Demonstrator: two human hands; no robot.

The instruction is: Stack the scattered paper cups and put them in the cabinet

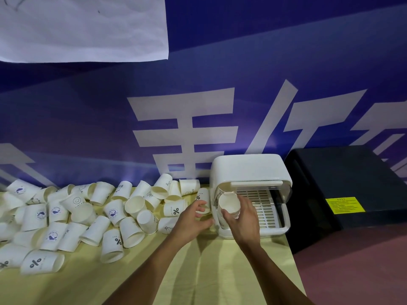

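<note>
Bare tablecloth (132,282) along the front — toppled cups (94,233) thick on the left, black box (343,194) beside the cabinet (248,168).

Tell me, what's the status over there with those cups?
Right hand holds white paper cup at open front of small white plastic cabinet. Left hand open, beside scattered white cups on yellow tablecloth. Nothing blocks the opening.

The right hand (242,219) covers the lower body of the cup (229,201) it grips — one or several, cannot tell. The leftmost cups (6,257) on the table (132,282) are cut by the picture's edge; print on the yellow label (344,205) is too small to read.
</note>
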